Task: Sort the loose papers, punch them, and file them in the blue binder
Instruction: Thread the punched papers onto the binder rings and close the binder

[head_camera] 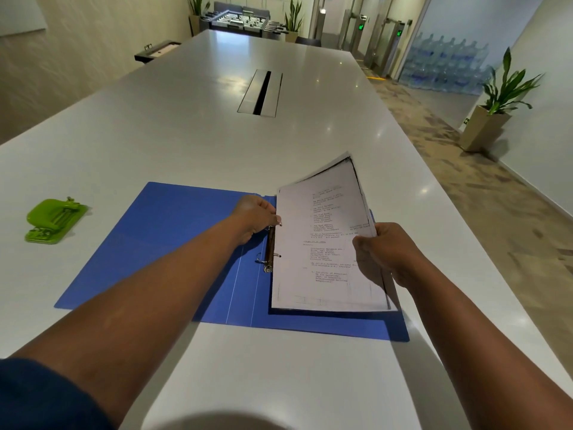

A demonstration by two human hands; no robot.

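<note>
From the head camera, you look well into the last stage: the blue binder [173, 243] lies open flat on the white table [192, 131], and the stack of papers [325, 243] sits over its right half, left edge at the ring mechanism [269, 249]. Your right hand [384, 252] grips the stack's right edge and lifts that side. Your left hand [255, 217] pinches the left margin near the upper ring. The green hole punch [55, 220] rests well apart on the left, so punching seems finished. What appears left is seating the sheets and closing the rings and cover. Whether the rings already pass through the holes, I cannot tell.
</note>
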